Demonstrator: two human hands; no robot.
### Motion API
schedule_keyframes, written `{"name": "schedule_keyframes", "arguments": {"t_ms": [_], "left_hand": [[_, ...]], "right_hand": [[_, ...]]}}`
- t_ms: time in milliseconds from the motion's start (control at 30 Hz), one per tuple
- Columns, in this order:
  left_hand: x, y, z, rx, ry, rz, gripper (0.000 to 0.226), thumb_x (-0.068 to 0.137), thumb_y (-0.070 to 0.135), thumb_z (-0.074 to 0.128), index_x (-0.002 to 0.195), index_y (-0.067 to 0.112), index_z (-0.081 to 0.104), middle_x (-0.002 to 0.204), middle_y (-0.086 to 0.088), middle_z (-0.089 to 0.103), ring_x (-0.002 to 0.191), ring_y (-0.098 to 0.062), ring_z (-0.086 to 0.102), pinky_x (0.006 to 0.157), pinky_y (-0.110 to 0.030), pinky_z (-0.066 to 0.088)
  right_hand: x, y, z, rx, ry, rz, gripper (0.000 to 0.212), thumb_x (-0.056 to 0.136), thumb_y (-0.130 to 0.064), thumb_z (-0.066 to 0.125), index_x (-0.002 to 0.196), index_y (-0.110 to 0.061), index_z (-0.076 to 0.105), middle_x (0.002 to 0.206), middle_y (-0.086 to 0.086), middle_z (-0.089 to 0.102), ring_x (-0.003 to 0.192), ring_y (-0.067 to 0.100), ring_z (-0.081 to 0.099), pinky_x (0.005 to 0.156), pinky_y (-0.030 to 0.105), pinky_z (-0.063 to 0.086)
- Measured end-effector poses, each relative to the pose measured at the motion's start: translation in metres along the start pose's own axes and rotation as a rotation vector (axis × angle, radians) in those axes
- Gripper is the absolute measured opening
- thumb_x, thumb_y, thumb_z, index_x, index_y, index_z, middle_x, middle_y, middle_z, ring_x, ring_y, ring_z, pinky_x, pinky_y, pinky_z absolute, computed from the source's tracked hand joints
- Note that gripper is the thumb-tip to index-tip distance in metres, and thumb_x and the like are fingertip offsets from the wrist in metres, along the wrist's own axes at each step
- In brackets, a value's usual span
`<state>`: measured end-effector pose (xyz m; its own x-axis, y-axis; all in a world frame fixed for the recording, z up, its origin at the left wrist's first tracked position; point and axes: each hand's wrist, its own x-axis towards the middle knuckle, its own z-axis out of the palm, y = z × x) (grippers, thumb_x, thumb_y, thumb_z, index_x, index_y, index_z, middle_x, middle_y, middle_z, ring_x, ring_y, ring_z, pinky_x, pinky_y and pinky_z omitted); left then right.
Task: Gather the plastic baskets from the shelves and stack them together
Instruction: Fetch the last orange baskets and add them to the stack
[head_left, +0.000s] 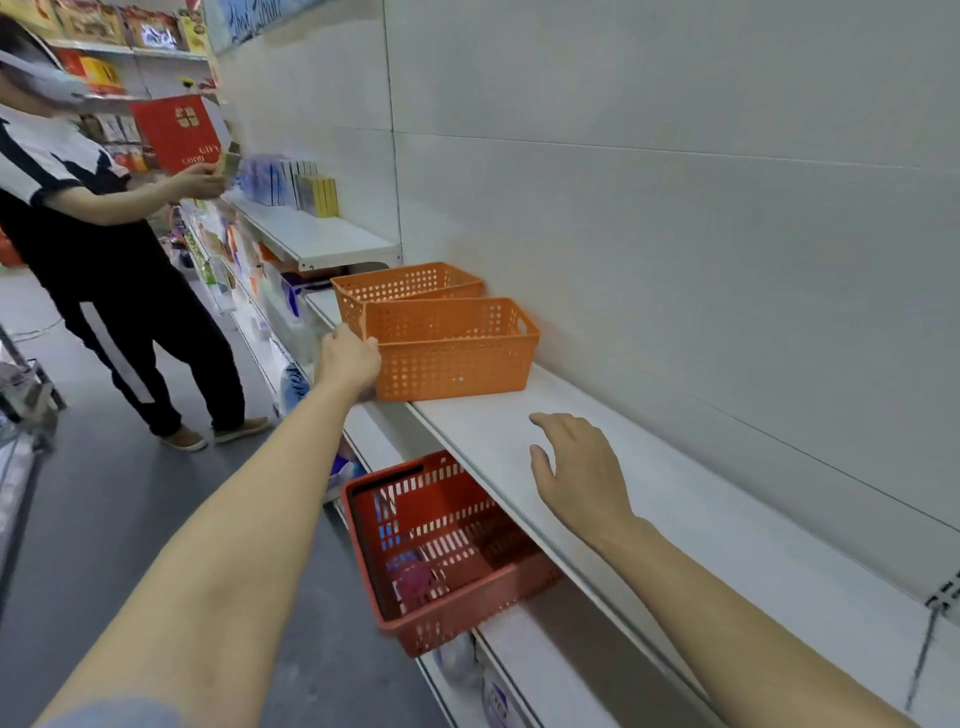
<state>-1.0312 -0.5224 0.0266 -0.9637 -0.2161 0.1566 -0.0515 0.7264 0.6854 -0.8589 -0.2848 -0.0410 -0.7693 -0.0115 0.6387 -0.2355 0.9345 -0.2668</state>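
While the left hand (347, 358) grips the nearer orange basket (451, 347) at centre frame, the right hand (576, 470) hovers open (empty); nothing is stacked yet, the second orange basket (405, 283) and the red basket (441, 551) waiting.

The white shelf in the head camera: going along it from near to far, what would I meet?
Right hand open over the shelf → nearer orange basket, its near-left corner gripped by the left hand → farther orange basket right behind it.

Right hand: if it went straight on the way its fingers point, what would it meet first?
Probably the nearer orange basket. The right hand hovers open over bare shelf, fingers aimed along it toward that basket; depth is uncertain.
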Motion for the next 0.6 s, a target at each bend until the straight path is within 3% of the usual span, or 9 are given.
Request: {"name": "schedule_keyframes", "arguments": {"t_ms": [133, 233, 300, 433, 500, 600], "left_hand": [[0.052, 0.012, 0.024, -0.183, 0.016, -0.180, 0.058, 0.095, 0.031, 0.050, 0.145, 0.003, 0.036, 0.139, -0.017, 0.051, 0.119, -0.041, 0.055, 0.075, -0.042, 0.048], [0.103, -0.012, 0.059, -0.255, -0.012, -0.257, 0.057, 0.080, 0.037, 0.054, 0.127, 0.006, 0.053, 0.126, -0.016, 0.063, 0.106, -0.037, 0.062, 0.093, -0.049, 0.051], [0.098, -0.007, 0.066, -0.330, -0.040, -0.277, 0.037, 0.087, 0.030, 0.055, 0.118, 0.010, 0.057, 0.118, -0.013, 0.065, 0.099, -0.032, 0.062, 0.092, -0.041, 0.050], [0.080, 0.011, 0.065, -0.209, -0.005, -0.262, 0.034, 0.103, 0.015, 0.038, 0.124, -0.003, 0.058, 0.112, -0.020, 0.061, 0.100, -0.036, 0.058, 0.075, -0.036, 0.040], [0.084, 0.003, 0.062, -0.144, 0.027, -0.244, 0.035, 0.104, 0.017, 0.036, 0.125, 0.000, 0.059, 0.120, -0.023, 0.062, 0.108, -0.040, 0.060, 0.076, -0.036, 0.039], [0.078, -0.020, 0.047, -0.128, 0.118, -0.212, 0.036, 0.102, 0.027, 0.036, 0.113, 0.006, 0.063, 0.115, -0.022, 0.066, 0.104, -0.041, 0.062, 0.083, -0.040, 0.049]], "right_hand": [[0.019, 0.026, 0.016, -0.013, 0.006, 0.023, 0.034, 0.082, -0.011, 0.057, 0.114, -0.004, 0.066, 0.107, 0.008, 0.070, 0.093, 0.029, 0.065, 0.082, 0.041, 0.051], [0.029, 0.044, 0.026, -0.032, 0.017, 0.024, 0.034, 0.081, -0.013, 0.056, 0.112, -0.005, 0.066, 0.105, 0.006, 0.070, 0.092, 0.028, 0.066, 0.081, 0.040, 0.052], [0.035, 0.054, 0.032, -0.037, 0.028, 0.028, 0.034, 0.080, -0.013, 0.057, 0.112, -0.005, 0.067, 0.104, 0.006, 0.070, 0.091, 0.027, 0.066, 0.080, 0.039, 0.053], [0.044, 0.072, 0.046, -0.056, 0.046, 0.038, 0.033, 0.083, -0.018, 0.052, 0.110, -0.006, 0.068, 0.102, 0.003, 0.071, 0.089, 0.024, 0.067, 0.079, 0.036, 0.054], [0.052, 0.080, 0.054, -0.048, 0.051, 0.061, 0.035, 0.084, -0.021, 0.048, 0.109, -0.007, 0.069, 0.102, 0.003, 0.071, 0.089, 0.024, 0.068, 0.079, 0.036, 0.054], [0.068, 0.087, 0.065, -0.026, 0.067, 0.071, 0.033, 0.079, -0.015, 0.057, 0.109, -0.005, 0.069, 0.102, 0.006, 0.071, 0.090, 0.027, 0.068, 0.078, 0.038, 0.055]]}}
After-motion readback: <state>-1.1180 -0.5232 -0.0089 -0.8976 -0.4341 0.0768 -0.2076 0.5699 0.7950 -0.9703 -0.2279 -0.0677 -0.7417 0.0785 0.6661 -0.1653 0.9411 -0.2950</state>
